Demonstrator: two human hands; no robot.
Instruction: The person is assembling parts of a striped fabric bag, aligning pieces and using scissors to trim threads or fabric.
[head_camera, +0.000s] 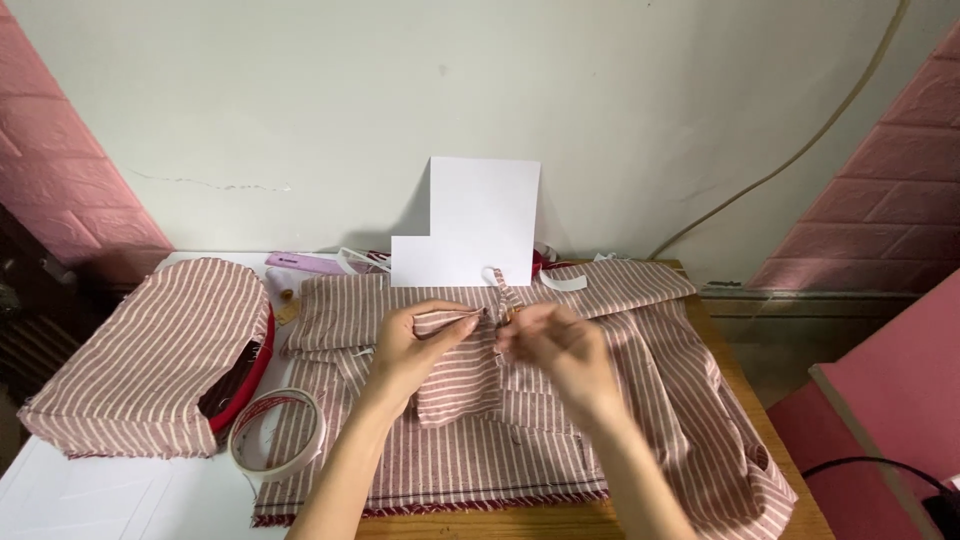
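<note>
I see my left hand (420, 340) pinching the top edge of a small folded piece of striped fabric (455, 375), thumb and fingers closed narrow on the fold, apparently to keep it flat and steady. My right hand (555, 350) is blurred; its fingertips meet at that same edge and seem closed on something small, but I cannot tell what. The piece lies on top of a larger spread of the same pink-and-white striped cloth (640, 400) covering the wooden table (590, 520). To the left, a roll of tape (277, 435) lies just beside the cloth, near a red hoop (245, 385) half hidden under another striped panel (150, 355). A white card (480, 225) leans against the wall behind.
</note>
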